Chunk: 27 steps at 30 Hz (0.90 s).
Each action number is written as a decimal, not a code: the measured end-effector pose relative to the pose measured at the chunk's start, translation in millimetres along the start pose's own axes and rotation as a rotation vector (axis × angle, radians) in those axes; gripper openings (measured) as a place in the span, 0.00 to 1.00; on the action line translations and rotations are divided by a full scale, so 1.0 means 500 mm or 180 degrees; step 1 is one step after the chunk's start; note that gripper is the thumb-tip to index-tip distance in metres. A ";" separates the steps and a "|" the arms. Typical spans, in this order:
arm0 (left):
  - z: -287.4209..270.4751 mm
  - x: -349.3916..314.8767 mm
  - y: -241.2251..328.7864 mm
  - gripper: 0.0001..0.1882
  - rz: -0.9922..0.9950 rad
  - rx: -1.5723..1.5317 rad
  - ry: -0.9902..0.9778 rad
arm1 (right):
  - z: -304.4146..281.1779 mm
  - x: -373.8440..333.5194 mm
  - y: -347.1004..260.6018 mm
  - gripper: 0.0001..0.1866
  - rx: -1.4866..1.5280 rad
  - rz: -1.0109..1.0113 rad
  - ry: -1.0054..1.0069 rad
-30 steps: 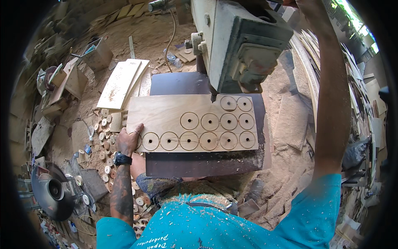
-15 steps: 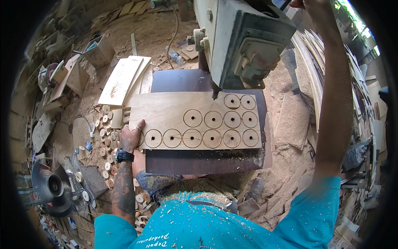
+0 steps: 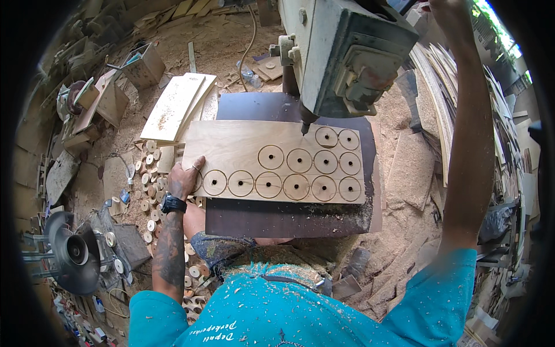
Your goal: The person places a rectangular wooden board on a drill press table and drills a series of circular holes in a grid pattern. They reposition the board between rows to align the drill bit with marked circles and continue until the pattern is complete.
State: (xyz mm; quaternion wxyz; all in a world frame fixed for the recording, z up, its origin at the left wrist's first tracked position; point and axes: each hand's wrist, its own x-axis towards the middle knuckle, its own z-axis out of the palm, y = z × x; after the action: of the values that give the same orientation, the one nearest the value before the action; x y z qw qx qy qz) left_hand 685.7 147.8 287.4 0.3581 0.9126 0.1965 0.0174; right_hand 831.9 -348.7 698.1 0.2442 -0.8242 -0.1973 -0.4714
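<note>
A pale plywood board [image 3: 231, 144] lies on the dark drill table, with several ring-shaped grooves cut in it, each around a dark centre hole. My left hand [image 3: 184, 178] grips the board's left end, thumb on top and fingers over the edge. Above the bare upper part of the board, left of the top pair of circles, points the drill press's bit [image 3: 304, 128]. I cannot tell whether its tip touches the wood. At the top right my raised right hand [image 3: 442, 7] is closed on the dark lever [image 3: 406, 7] of the drill press [image 3: 347, 63], partly cut off by the frame.
Dark table sheet [image 3: 266, 220] extends under the board. Wooden discs [image 3: 151, 214] are heaped left of it. Light planks [image 3: 173, 110] lie behind at left, a dark fan [image 3: 75, 248] stands far left, and stacked strips [image 3: 433, 98] lean at right. Sawdust covers the floor.
The view has shifted a little. The board has turned slightly, its left end moving away from me with my left hand still on it. My right hand stays on the lever.
</note>
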 end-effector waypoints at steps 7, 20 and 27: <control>0.010 -0.001 -0.004 0.48 0.0082 0.0088 0.0125 | -0.023 -0.129 -0.118 0.20 0.2808 0.1259 0.1255; -0.003 -0.026 0.032 0.51 -0.0103 -0.0072 0.0094 | -0.033 -0.342 -0.215 0.27 0.3637 0.0747 0.1207; -0.007 -0.021 0.027 0.50 -0.0113 0.0008 0.0087 | -0.029 -0.383 -0.213 0.29 0.3669 0.0566 0.1193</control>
State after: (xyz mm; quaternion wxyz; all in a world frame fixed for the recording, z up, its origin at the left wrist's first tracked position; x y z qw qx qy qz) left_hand 679.8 137.2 300.0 0.3545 0.9091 0.2176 0.0233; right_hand 671.3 -290.0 560.1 0.7197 -0.4757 -0.3047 -0.4036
